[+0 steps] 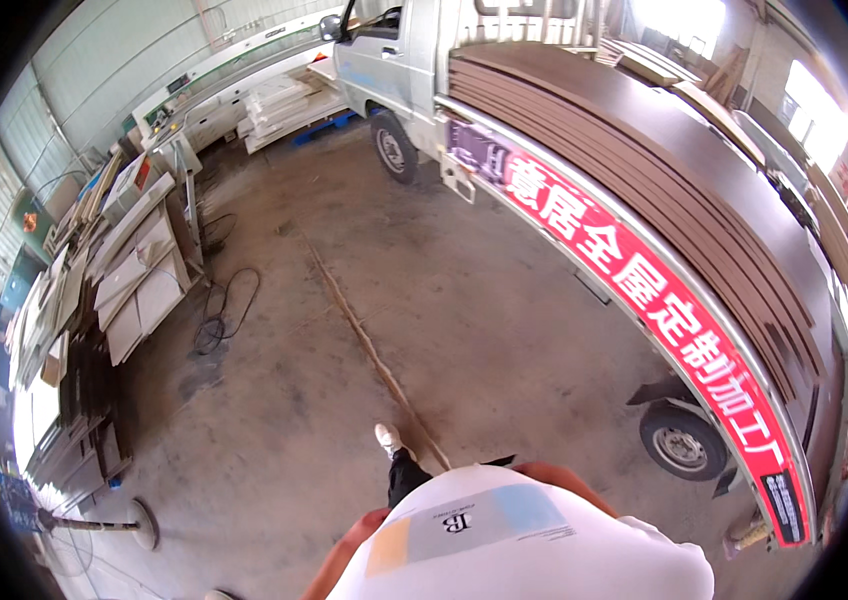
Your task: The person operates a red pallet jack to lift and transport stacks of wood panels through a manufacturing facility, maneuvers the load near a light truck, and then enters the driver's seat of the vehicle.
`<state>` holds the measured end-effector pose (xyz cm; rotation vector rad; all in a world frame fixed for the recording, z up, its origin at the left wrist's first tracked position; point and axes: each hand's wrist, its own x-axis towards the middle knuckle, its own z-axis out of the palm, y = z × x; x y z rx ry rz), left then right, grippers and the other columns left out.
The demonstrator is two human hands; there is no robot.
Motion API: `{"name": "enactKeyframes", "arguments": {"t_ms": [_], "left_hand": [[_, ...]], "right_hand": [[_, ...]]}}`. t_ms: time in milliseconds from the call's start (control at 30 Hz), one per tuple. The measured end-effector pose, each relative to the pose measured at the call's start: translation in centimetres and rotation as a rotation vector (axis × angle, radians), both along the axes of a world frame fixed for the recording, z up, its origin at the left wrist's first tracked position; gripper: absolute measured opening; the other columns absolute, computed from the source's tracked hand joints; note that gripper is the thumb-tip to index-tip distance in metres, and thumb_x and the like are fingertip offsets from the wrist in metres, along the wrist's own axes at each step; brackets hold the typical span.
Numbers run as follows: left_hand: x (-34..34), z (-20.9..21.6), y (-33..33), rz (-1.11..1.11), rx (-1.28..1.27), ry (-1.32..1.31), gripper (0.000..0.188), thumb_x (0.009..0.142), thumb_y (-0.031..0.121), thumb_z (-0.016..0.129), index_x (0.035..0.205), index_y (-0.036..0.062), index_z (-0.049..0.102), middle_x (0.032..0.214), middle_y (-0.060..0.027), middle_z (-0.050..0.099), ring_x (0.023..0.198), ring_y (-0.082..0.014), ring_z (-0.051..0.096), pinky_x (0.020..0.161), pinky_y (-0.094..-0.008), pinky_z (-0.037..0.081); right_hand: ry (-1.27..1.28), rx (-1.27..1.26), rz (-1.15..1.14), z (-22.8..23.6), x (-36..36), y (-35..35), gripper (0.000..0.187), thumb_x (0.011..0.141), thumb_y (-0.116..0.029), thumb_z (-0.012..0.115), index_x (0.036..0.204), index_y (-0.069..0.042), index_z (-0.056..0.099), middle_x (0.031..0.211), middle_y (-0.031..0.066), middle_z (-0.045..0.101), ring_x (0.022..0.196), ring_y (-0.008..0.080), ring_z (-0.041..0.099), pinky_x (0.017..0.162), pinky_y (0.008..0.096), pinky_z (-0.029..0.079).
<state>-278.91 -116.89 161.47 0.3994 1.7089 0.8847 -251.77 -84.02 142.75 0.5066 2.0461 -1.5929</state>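
Note:
My left hand (376, 516) hangs low beside my white printed shirt (444, 550). Its fingers are hidden behind the shirt, so I cannot tell whether it holds anything. On the other side, my right forearm (564, 483) shows past the shirt's edge, with its hand mostly covered. A small dark pointed piece (501, 461) sticks out near that hand; what it is cannot be made out. A light truck (394, 50) stands to the right, its bed loaded with a stack of brown boards (634, 150). Neither hand visibly touches the truck or the boards.
Along the truck bed runs a red banner (644, 290). Offcut panels (149, 270) lean in piles at the left, near a loose black cable (229, 310). A filled groove (364, 340) crosses the concrete floor. White sheets (289, 100) lie stacked at the back by a long machine (214, 95).

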Motion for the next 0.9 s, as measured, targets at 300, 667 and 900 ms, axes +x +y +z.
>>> {"name": "enactKeyframes", "arguments": {"t_ms": [300,667,900], "left_hand": [[-26.1,-2.0,14.6,-0.236,-0.166,0.141,0.028,0.102,0.027,0.069,0.123,0.0083,0.073,0.111,-0.0061,0.078,0.100,-0.0172,0.068,0.091,-0.0371,0.056],[-47.7,-3.1,29.9,-0.389,-0.281,0.355,0.037,0.102,0.036,0.068,0.128,0.0100,0.072,0.117,-0.0109,0.077,0.107,-0.0242,0.071,0.094,-0.0395,0.056],[-59.4,-1.3,44.7,-0.433,-0.303,0.451,0.042,0.102,0.042,0.066,0.131,0.0110,0.071,0.121,-0.0139,0.077,0.110,-0.0287,0.073,0.096,-0.0410,0.056]], "right_hand": [[0.105,0.066,-0.207,-1.0,-23.8,8.7,0.044,0.099,-0.032,0.065,0.139,-0.013,0.070,0.139,0.0161,0.071,0.131,0.0381,0.065,0.108,0.0465,0.051],[0.032,-0.208,-0.081,3.1,-47.1,27.9,0.046,0.097,-0.021,0.061,0.138,-0.003,0.069,0.137,0.0238,0.070,0.126,0.0386,0.067,0.107,0.0474,0.051],[0.083,-0.359,-0.166,5.7,-59.2,44.7,0.049,0.105,-0.044,0.056,0.141,-0.013,0.070,0.139,0.0176,0.071,0.123,0.0353,0.067,0.107,0.0462,0.051]]}}
